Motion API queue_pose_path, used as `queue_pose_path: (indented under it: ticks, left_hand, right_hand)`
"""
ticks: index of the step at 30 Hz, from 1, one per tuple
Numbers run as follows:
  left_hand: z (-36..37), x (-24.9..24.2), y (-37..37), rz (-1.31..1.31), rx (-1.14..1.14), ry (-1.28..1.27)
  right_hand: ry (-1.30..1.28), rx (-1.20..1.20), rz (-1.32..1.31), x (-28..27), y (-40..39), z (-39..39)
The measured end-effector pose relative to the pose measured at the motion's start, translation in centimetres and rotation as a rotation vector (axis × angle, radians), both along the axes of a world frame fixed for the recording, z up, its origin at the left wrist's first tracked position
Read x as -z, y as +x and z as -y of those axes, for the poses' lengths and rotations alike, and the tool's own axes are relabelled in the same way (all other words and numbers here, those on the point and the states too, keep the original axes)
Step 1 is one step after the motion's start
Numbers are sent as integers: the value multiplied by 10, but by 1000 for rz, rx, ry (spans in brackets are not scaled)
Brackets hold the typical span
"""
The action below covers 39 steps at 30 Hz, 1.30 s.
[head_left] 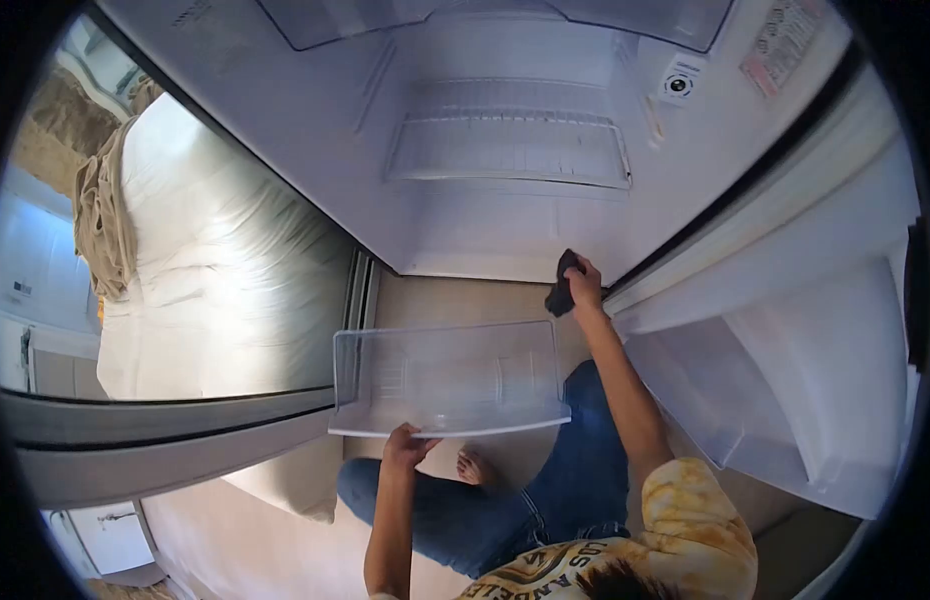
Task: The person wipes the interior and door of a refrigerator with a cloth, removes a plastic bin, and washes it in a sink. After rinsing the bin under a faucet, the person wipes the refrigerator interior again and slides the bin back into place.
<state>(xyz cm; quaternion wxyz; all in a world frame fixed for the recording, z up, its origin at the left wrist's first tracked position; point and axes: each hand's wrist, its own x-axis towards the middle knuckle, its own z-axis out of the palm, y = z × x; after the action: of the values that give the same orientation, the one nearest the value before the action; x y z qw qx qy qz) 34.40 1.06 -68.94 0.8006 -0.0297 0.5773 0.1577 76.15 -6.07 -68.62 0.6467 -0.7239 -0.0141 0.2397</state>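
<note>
At the lower centre of the frame our left hand grips the front edge of the clear drawer, which sits just left of centre, below the opening of the fridge. Right of centre our right hand clutches a dark cloth, or what looks like one, its folds being hard to make out, near the fridge's lower edge, while a wire shelf spans the interior at upper centre
</note>
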Motion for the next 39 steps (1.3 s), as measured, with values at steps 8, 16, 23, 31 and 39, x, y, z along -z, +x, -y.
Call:
queue_pose_path:
  ticks: [8, 16, 23, 31, 39]
  left_hand:
    - [31, 20, -33, -307, -193, -7]
    - [40, 26, -6, -1040, -303, 435]
    - [42, 26, -6, -1054, -302, 440]
    - [41, 23, 2, -1067, -279, 439]
    - [42, 23, -1, -990, -311, 436]
  right_hand:
    - [-1088, 160, 912, 146, 68, -54]
    - [-1041, 157, 1102, 161, 163, -129]
    - [-546, 193, 915, 171, 201, -117]
    - [120, 308, 348, 95, 153, -81]
    - [-880, -53, 1270, 137, 124, -103]
